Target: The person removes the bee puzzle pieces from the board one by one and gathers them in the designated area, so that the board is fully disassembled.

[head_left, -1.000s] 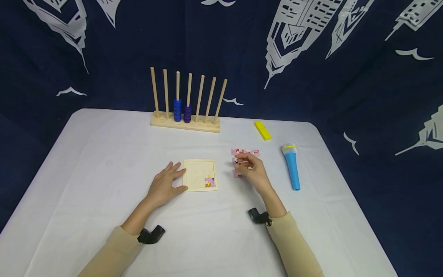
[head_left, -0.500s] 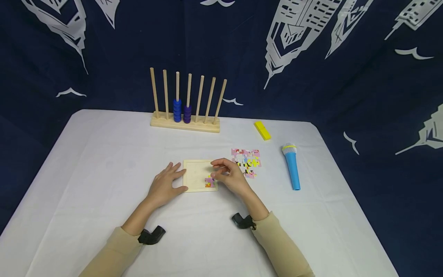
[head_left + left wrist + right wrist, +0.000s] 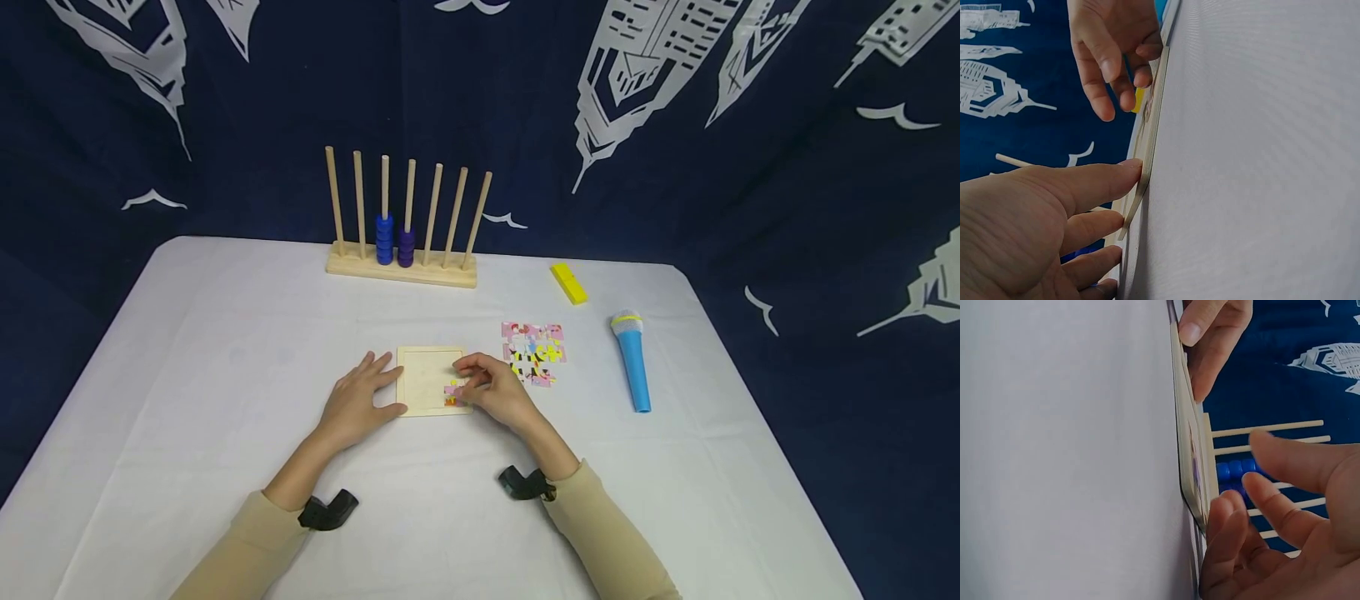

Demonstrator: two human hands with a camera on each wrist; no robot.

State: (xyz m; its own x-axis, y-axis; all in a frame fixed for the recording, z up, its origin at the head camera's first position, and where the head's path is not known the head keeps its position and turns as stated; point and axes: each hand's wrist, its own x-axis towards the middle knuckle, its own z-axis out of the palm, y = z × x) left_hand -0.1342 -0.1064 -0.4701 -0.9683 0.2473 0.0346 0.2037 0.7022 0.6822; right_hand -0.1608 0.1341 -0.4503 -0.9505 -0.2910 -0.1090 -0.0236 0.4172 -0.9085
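Note:
A square wooden puzzle tray point(image 3: 420, 380) lies on the white table, with a small pink and yellow jigsaw piece point(image 3: 451, 397) in its lower right corner. My left hand point(image 3: 357, 404) rests at the tray's left side, fingers spread, the thumb and fingertips touching its edge. In the left wrist view, the thumb point(image 3: 1119, 178) lies along the rim. My right hand point(image 3: 501, 395) is over the tray's right edge, its fingers loosely bent and partly covering the corner piece. In the right wrist view, nothing shows between its thumb and index finger point(image 3: 1279, 503).
Several jigsaw pieces point(image 3: 534, 353) lie grouped right of the tray, partly behind my right hand. Farther right lie a blue toy microphone point(image 3: 634, 367) and a yellow block point(image 3: 569, 283). A wooden peg rack point(image 3: 360, 262) with blue and purple beads stands at the back.
My right hand has moved left from the loose jigsaw pieces to the tray's right edge, then slightly lower over the corner piece. My left hand has stayed at the tray's left side.

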